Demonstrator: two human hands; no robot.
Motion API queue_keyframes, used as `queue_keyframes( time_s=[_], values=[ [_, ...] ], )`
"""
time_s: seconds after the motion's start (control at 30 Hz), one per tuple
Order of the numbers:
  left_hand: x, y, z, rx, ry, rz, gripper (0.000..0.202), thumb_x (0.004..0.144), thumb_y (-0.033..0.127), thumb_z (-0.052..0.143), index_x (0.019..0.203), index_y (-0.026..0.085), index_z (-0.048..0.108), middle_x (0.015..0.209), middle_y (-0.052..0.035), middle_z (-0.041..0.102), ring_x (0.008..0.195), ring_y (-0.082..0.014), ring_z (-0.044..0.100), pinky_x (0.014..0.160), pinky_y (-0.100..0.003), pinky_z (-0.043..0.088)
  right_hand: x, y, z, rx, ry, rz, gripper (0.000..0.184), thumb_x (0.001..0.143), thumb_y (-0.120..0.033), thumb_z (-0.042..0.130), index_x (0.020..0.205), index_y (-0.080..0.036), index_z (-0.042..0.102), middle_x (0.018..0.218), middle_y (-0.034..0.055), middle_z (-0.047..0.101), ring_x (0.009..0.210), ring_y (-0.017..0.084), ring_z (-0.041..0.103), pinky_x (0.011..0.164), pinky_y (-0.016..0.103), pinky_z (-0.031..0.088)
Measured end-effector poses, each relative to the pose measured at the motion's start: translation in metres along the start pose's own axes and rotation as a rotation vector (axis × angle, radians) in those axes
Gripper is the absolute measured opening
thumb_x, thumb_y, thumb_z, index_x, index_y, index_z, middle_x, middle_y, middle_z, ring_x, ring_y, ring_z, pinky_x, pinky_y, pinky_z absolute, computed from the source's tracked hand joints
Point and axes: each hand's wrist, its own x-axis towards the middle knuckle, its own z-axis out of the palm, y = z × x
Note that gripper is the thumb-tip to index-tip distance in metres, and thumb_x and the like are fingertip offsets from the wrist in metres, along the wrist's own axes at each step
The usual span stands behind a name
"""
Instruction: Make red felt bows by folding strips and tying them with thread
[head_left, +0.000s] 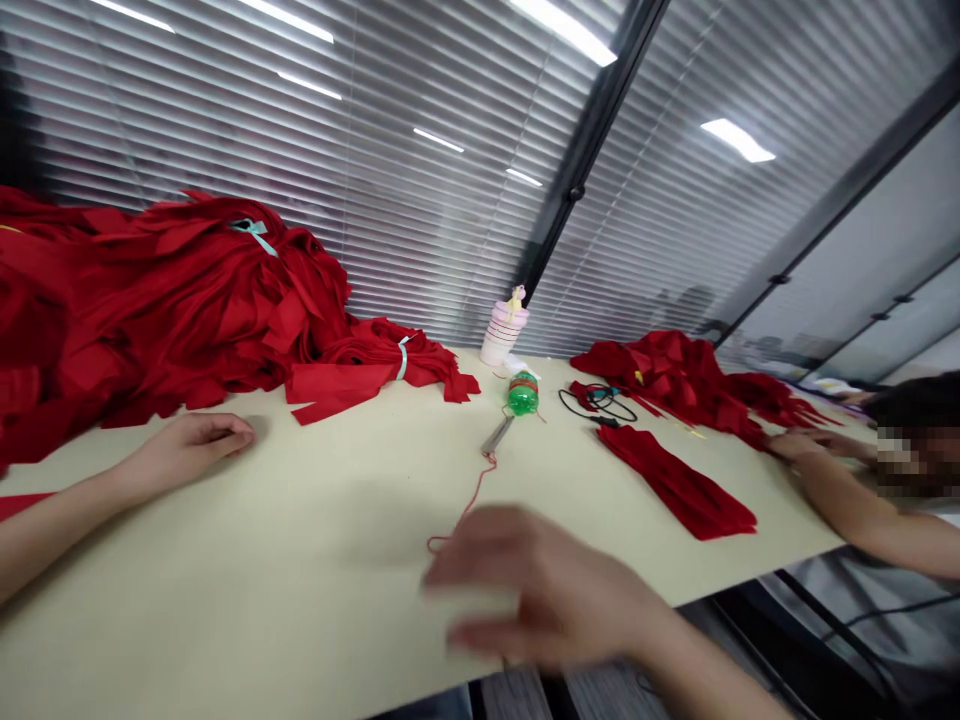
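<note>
My left hand (199, 445) rests on the table at the left, in front of the red cloth heap, its fingers curled in and nothing seen in them. Blurred by motion, my right hand (547, 590) hovers over the table's near edge with thumb and fingers apart and nothing visible between them. Just beyond its fingertips lies a thin red cord (474, 495), running up to a small metal tool (497, 436), perhaps thread snips. Behind that stands a green plastic container (523, 394) with red cord around it.
Piled red cloth strips (172, 300) and a tied bundle (375, 360) lie at the back left. At the right are a red stack (679, 480), a black cable (600, 402) and another red heap (667, 370). A pink cup (505, 332) stands behind. A co-worker's hands (806, 443) touch cloth.
</note>
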Motion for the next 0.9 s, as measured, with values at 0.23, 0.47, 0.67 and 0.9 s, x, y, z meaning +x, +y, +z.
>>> queue_keyframes(
  time_s=[0.23,0.47,0.67,0.9],
  values=[
    [-0.024,0.033,0.031,0.115,-0.024,0.326,0.026,0.087,0.034,0.040,0.090,0.016,0.058,0.095,-0.0092,0.061,0.084,-0.0189,0.057,0.076,-0.027,0.045,-0.014,0.135,-0.023,-0.411,0.369,1.019,0.033,0.088,-0.035,0.044,0.107,-0.014,0.061,0.088,0.0139,0.066,0.079,0.024,0.061,0.063,0.030,0.043],
    [-0.045,0.123,0.101,0.285,-0.375,0.932,0.052,0.085,0.033,0.049,0.133,0.019,0.038,0.140,-0.0107,0.040,0.128,-0.0271,0.034,0.105,-0.042,0.030,-0.035,0.187,-0.006,-0.282,0.468,1.122,0.027,0.082,-0.041,0.051,0.082,-0.019,0.066,0.074,0.0068,0.066,0.070,0.019,0.060,0.055,0.024,0.036],
    [-0.042,0.150,0.108,0.378,-0.595,1.020,0.064,0.087,0.039,0.045,0.142,0.017,0.021,0.143,-0.0093,0.035,0.132,-0.0252,0.032,0.112,-0.043,0.021,-0.043,0.196,-0.008,-0.130,0.679,1.108,0.006,0.066,-0.026,0.062,0.064,-0.019,0.063,0.059,0.0013,0.061,0.057,0.015,0.055,0.052,0.023,0.035],
    [-0.056,0.105,0.050,0.570,-0.531,0.911,0.056,0.090,0.030,0.043,0.142,0.025,0.023,0.145,0.0002,0.031,0.133,-0.0169,0.029,0.112,-0.032,0.024,-0.051,0.180,-0.026,0.101,1.090,0.940,0.024,0.065,-0.032,0.056,0.082,-0.017,0.062,0.051,-0.0028,0.051,0.044,0.011,0.042,0.044,0.023,0.031]
  ],
)
